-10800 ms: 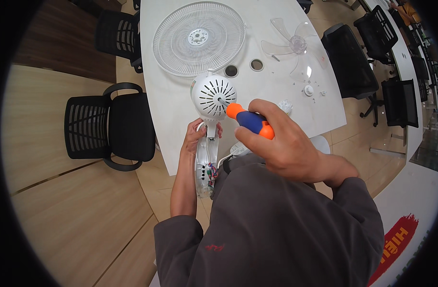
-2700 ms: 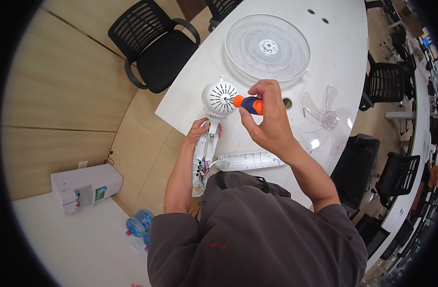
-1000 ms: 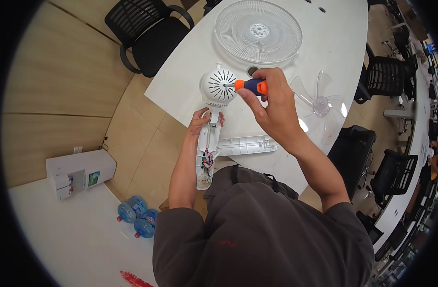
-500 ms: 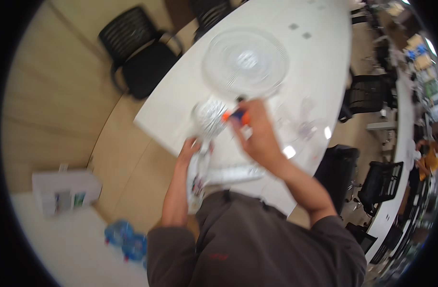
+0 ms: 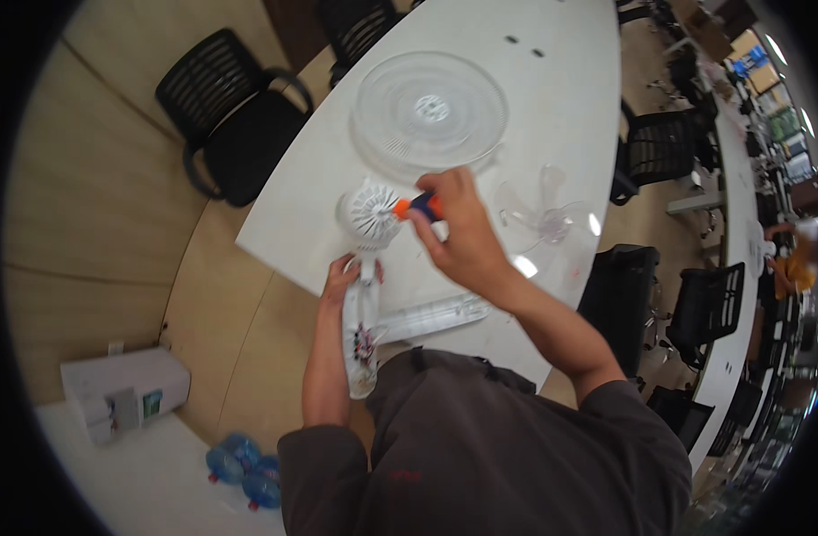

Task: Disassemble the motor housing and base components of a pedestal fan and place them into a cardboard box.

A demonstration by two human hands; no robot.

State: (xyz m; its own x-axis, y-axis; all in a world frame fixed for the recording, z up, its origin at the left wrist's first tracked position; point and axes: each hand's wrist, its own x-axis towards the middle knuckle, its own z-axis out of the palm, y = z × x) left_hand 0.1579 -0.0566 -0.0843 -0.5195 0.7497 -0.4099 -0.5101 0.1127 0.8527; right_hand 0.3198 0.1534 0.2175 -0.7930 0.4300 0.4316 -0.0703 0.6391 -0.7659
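Observation:
My left hand (image 5: 342, 277) grips the white neck of a fan body (image 5: 362, 330), just under its round white motor head (image 5: 370, 214). Exposed wiring shows in the open lower part of the body. My right hand (image 5: 458, 237) holds an orange and blue screwdriver (image 5: 418, 207) with its tip against the motor head's right side. A long white panel (image 5: 431, 314) lies on the white table (image 5: 561, 125) below my right wrist.
A clear round fan grille (image 5: 428, 114) lies farther along the table, and a clear fan blade (image 5: 543, 214) to its right. Black office chairs (image 5: 234, 125) stand around the table. A white box (image 5: 123, 393) and blue water bottles (image 5: 243, 469) sit on the floor at left.
My head has shifted, so the view swings and the table sits differently in frame. Both hands keep their hold; the screwdriver stays at the motor head.

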